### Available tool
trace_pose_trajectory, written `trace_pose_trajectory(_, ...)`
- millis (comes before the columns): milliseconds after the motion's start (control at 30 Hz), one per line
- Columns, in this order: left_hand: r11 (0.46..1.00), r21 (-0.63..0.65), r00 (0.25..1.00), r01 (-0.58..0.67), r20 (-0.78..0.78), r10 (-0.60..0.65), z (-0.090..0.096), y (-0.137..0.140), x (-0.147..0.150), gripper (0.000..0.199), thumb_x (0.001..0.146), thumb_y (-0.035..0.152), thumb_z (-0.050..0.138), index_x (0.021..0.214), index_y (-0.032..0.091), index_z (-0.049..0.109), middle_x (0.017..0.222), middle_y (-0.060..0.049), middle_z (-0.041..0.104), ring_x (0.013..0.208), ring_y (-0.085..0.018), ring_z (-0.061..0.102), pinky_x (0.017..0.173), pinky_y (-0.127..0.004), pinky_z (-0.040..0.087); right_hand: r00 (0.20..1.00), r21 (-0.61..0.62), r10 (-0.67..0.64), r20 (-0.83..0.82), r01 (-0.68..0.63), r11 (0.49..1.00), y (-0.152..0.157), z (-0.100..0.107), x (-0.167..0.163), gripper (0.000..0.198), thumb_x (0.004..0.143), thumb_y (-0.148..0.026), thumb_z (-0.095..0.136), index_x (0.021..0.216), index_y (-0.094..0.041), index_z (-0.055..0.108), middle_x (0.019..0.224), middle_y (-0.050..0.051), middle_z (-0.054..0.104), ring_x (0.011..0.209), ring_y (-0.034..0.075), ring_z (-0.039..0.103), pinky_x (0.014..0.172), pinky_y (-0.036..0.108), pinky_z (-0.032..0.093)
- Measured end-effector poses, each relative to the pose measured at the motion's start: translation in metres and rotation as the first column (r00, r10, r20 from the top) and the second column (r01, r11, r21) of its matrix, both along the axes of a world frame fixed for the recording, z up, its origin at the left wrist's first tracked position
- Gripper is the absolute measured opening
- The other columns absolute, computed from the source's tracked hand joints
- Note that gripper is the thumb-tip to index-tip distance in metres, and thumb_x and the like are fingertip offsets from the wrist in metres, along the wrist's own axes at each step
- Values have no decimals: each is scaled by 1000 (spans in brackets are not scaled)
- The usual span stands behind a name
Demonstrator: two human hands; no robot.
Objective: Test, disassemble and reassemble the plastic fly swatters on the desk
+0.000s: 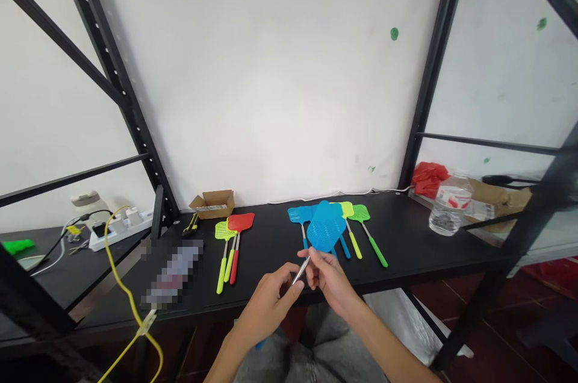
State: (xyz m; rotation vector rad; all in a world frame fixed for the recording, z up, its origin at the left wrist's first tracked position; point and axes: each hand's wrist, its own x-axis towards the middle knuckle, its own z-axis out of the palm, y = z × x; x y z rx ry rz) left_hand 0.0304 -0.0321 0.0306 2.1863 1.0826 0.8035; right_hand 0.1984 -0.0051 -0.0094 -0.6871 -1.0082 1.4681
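While both hands apparently grip it, the blue flyswatter extends forward.

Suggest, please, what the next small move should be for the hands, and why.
Perhaps ease the blue swatter slightly left, with the left hand and right hand on its metal shaft, since its head overlaps other swatters in this view and might catch on them.

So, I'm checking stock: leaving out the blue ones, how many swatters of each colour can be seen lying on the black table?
Yellow swatters: 3
Red swatter: 1
Green swatter: 1
Total: 5
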Motion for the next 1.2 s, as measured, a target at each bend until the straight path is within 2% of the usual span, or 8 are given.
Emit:
trace_pose_trajectory(133,999,-11,995,39,89,-38,-1,-2,5,37,98,45,35,93,19,60,71,0,59,61,-13,48,59,-22,34,998,-5,60,-36,-60,998,-6,-1,-11,40,82,-52,66,96,-15,72,54,-4,46,47,8,44,46,21,36)
trace_pose_trajectory(333,999,-8,999,-33,21,33,-3,-3,6,41,99,47,30,85,20,57,62,4,45,57,-13,42,57,-22,32,994,26,-42,-96,45,999,-2,-3,-8,49,84,-56,60,108,-14,69,54,-4,49,44,7,42,44,21,34)
trace_pose_trajectory(433,998,21,997,-63,-42,64,-6,-3,6,39,99,47,29,85,21,54,62,4,46,59,-14,44,59,-23,32,994,23,-100,-51,101,995,-1,-5,-6,49,87,-58,54,103,-14,70,55,-2,52,45,9,45,45,22,36)
trace_pose_trajectory(567,994,49,993,-95,-71,99,-11,-4,9,38,100,44,26,85,22,54,65,3,50,61,-15,46,62,-24,34,991,88,-132,6,131,987,-2,-7,-8,45,89,-55,52,98,-15,70,52,-2,52,45,10,46,45,23,37)
trace_pose_trajectory(800,998,12,998,-61,26,61,-11,-5,12,41,100,44,25,87,20,56,67,1,53,61,-14,48,58,-23,34,986,134,-153,72,143,981,-8,-6,-11,45,89,-56,51,94,-16,70,50,-3,48,46,11,47,47,24,40)
trace_pose_trajectory(1000,999,-6,998,-41,43,41,-9,-3,10,40,100,43,28,83,20,55,58,5,45,53,-12,43,55,-22,31,997,113,-61,45,55,992,-5,-7,-9,43,92,-53,49,97,-16,70,52,-3,49,45,11,47,47,24,39)
trace_pose_trajectory(1200,995,49,996,-84,-24,86,-2,-4,5,41,99,45,28,85,20,58,65,3,50,60,-13,45,58,-23,32,997,136,-33,67,24,990,1,-8,-2,29,86,-44,63,86,-16,69,58,-2,53,47,9,48,45,23,37)
